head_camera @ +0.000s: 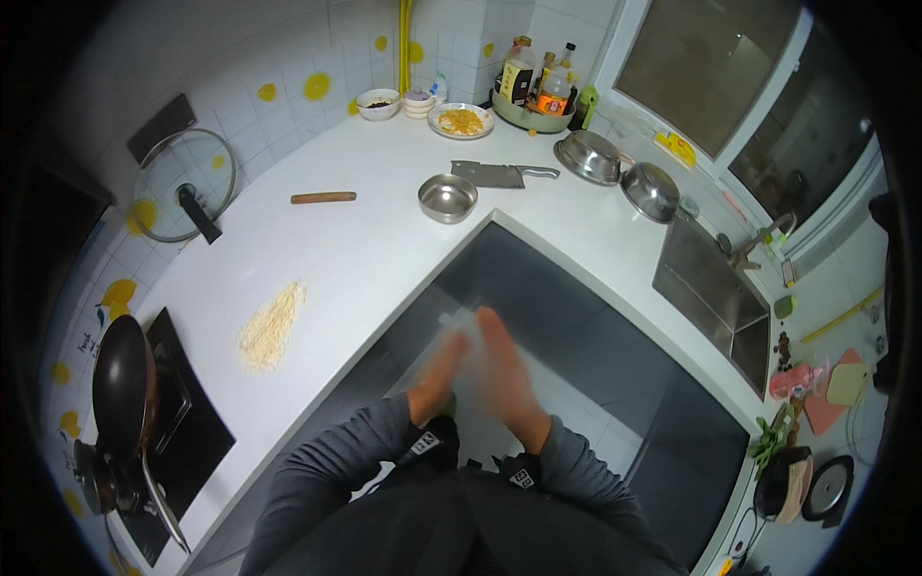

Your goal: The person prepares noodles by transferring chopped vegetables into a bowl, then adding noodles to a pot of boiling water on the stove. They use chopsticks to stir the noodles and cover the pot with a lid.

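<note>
My left hand point(439, 371) and my right hand point(510, 378) are held out in front of my body, over the floor inside the counter's corner. Both are blurred by motion. Their palms face each other with a gap between, fingers stretched out, and I see nothing held in either. A pale yellow heap of fine, crumbly food point(270, 327) lies on the white countertop point(346, 266) to the left. Beyond the hands, near the inner corner, stands a small stainless steel bowl point(448, 199). A cleaver point(497, 174) lies flat just behind it. Left of the bowl is a short wooden stick point(323, 197).
A wok point(122, 385) stands on the black cooktop point(198, 432) at left, its handle over the counter. A glass lid point(169, 162) leans on the wall. At the back are a plate of yellow shreds point(461, 121) and a bottle tray point(529, 119). Upturned steel basins point(589, 155) neighbour the sink point(702, 302).
</note>
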Demonstrator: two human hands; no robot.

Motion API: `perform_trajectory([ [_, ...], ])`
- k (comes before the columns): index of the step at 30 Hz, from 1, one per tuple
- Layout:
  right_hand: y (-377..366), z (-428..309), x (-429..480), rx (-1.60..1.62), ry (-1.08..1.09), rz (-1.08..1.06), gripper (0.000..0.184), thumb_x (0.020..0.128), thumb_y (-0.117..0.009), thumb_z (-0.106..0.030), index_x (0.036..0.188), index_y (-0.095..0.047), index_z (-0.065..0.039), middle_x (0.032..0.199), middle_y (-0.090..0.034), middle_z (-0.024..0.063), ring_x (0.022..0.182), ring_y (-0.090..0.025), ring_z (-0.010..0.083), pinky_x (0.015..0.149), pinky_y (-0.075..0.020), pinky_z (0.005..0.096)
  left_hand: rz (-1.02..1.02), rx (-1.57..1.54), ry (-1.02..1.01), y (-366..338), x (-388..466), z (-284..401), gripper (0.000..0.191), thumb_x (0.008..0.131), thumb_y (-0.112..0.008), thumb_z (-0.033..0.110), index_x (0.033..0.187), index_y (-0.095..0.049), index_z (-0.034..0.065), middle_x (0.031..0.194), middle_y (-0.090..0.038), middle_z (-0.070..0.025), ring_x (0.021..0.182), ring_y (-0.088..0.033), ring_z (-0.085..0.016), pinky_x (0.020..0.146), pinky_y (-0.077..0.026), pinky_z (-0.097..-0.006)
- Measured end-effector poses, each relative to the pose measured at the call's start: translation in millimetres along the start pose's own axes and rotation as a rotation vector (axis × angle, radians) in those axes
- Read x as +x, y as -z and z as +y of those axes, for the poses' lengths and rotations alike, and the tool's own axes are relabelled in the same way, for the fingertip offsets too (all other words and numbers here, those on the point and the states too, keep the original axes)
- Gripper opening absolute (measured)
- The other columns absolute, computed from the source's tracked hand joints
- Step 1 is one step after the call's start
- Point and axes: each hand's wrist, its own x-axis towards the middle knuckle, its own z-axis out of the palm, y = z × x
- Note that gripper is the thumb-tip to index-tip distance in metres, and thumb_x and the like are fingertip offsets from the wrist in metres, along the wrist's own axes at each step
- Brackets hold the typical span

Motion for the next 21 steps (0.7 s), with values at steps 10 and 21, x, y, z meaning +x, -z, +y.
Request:
perform_trajectory([
  [10,187.9,12.5,127.1,-1.214,0.197,0.248,0.029,0.077,-0.056,-0.012,0.103,-0.054,0.002,0.105,-0.055,0.0175,0.097,-0.051,0.0353,0.083,-0.0411,0.0405,-0.473,0.085,0.028,5.2,137.3,43.6,0.049,0.091,-0.036,0.041,0.118,-0.045,0.0015,0.102,-0.056,-0.0123,0.096,-0.054,-0.021,0.085,-0.041,-0.033],
  [21,410.4,-15.4,293.8,-1.54,0.151,0.456,0.013,0.075,-0.055,-0.015,0.081,-0.057,-0.003,0.083,-0.059,0.0164,0.077,-0.057,0.0341,0.068,-0.0459,0.0405,0.421,-0.155,0.128,53.3,187.5,76.9,0.024,0.087,-0.048,0.022,0.084,-0.055,-0.0003,0.07,-0.059,-0.0106,0.059,-0.059,-0.018,0.052,-0.048,-0.0267],
])
